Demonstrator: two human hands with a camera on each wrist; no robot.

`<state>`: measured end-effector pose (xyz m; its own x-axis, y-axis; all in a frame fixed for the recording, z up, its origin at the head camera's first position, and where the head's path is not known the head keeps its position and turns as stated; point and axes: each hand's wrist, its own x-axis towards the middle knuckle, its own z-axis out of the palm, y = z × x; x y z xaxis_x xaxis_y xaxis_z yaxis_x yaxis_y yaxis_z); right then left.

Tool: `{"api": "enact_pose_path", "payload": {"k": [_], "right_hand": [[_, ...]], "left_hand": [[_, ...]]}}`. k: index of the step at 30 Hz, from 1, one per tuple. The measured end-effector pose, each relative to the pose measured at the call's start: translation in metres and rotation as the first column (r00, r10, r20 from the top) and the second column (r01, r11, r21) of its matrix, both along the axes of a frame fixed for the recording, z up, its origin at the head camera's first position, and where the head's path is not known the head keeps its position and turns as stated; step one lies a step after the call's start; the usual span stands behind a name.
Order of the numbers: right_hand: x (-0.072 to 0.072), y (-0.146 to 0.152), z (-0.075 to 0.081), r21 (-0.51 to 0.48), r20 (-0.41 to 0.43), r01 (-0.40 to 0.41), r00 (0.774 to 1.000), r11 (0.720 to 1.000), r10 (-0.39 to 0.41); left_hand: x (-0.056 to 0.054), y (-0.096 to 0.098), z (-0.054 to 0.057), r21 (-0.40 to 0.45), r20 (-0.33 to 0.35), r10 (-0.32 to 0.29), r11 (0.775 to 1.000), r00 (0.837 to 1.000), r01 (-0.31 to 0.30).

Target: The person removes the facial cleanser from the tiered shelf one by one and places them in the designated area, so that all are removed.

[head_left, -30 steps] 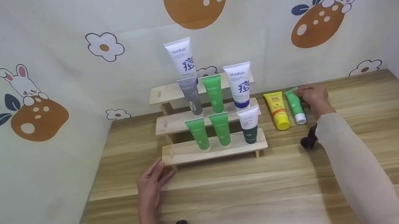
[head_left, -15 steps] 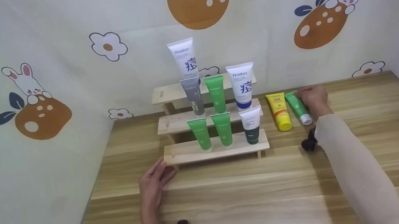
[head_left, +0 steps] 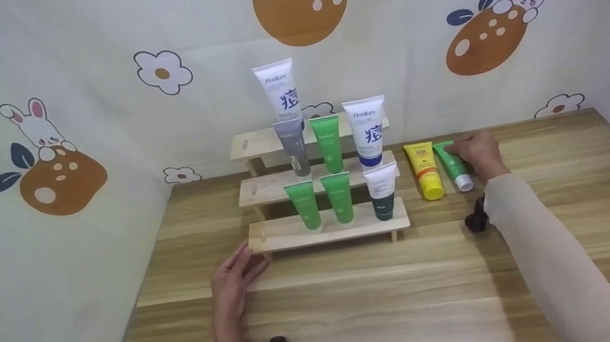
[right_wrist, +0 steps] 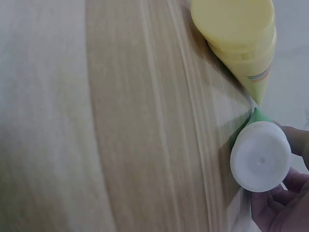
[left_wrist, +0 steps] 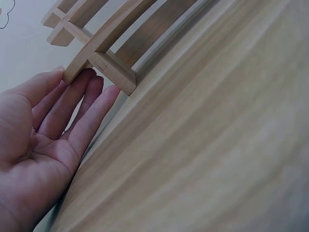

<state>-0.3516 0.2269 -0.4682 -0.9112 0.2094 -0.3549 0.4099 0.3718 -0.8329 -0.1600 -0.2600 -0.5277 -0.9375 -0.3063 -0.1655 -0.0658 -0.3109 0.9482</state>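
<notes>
In the head view my left hand [head_left: 230,287] holds the front left corner of the three-step wooden display rack [head_left: 329,228]. The left wrist view shows the thumb on top of the lowest plank's end [left_wrist: 79,65] and the fingers beneath it. At the right, my right hand [head_left: 480,155] pinches a green squeeze tube [head_left: 453,166] by its upper side. That tube lies on the table, its white cap [right_wrist: 260,157] toward me. Just left of it lies a yellow tube [head_left: 425,171], cap also toward me.
Two green tubes and a white-and-dark-green tube [head_left: 382,192] stand on the lowest step. Higher up are a grey tube [head_left: 293,148], another green tube [head_left: 328,144] and two white tubes. A patterned cloth backdrop [head_left: 383,48] hangs behind the wood-grain table [head_left: 375,306].
The green tube under my right hand has turned slightly, its cap swinging a little to the right. My left hand keeps its hold on the rack's corner.
</notes>
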Motion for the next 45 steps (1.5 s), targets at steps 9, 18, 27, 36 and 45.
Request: {"api": "enact_pose_path", "payload": {"k": [9, 18, 27, 36, 45], "right_hand": [[0.0, 0.005, 0.012, 0.066, 0.011, -0.021, 1.0, 0.998, 0.02], [-0.004, -0.005, 0.073, 0.065, -0.147, -0.078, 0.985, 0.995, 0.087], [0.004, -0.034, 0.145, -0.008, -0.264, -0.179, 0.949, 0.984, 0.17], [0.015, -0.077, 0.195, -0.018, -0.307, -0.24, 0.925, 0.971, 0.223], [0.024, -0.117, 0.231, -0.005, -0.341, -0.339, 0.885, 0.941, 0.317]], "left_hand": [[0.0, 0.0, 0.0, -0.008, -0.013, -0.014, 1.0, 1.0, 0.014], [0.0, -0.001, 0.0, 0.009, -0.02, -0.005, 1.0, 1.0, 0.006], [-0.001, -0.001, 0.0, -0.015, -0.005, -0.01, 1.0, 1.0, 0.01], [0.0, -0.002, -0.001, -0.016, -0.03, -0.013, 1.0, 0.999, 0.012], [0.0, -0.002, -0.001, -0.024, -0.045, -0.044, 0.999, 0.998, 0.043]]}}
